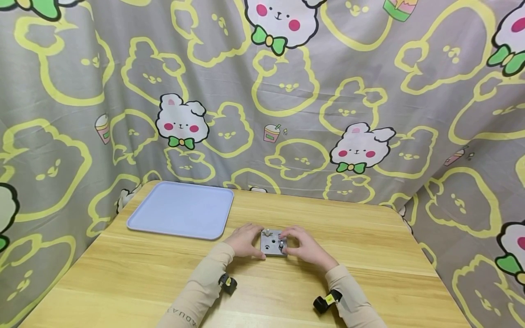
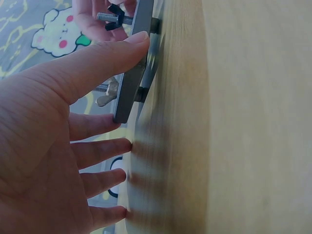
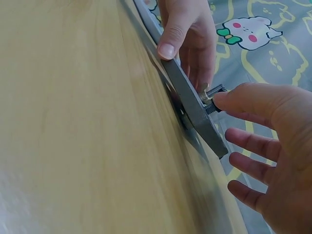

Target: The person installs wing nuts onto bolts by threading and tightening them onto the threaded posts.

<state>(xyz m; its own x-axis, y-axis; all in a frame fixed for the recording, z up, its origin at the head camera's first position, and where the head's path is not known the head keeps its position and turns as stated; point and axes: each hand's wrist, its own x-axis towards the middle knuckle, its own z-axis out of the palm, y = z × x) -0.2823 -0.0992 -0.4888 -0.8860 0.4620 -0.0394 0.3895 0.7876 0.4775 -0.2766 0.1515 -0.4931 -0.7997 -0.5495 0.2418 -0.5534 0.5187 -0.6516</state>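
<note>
A square grey plate [image 1: 273, 252] with several holes lies at the middle of the table. Across it my left hand [image 1: 244, 241] grips the edges, thumb on the near side and index finger at the far side. A silver wing nut [image 2: 112, 91] sits on a bolt near the plate's far left corner. Toward the right, a black wing nut [image 2: 116, 17] sits on a second bolt. My right hand [image 1: 308, 249] pinches this black wing nut; its other fingers [image 3: 253, 141] are spread beside the plate. Bolt heads [image 2: 141, 94] stick out underneath, between plate and tabletop.
A light blue tray [image 1: 180, 209] lies at the table's back left. The wooden table [image 1: 279, 296] ends at a patterned curtain [image 1: 295, 114] hanging behind and at both sides. Black wrist cameras [image 1: 228, 283] are strapped to both forearms.
</note>
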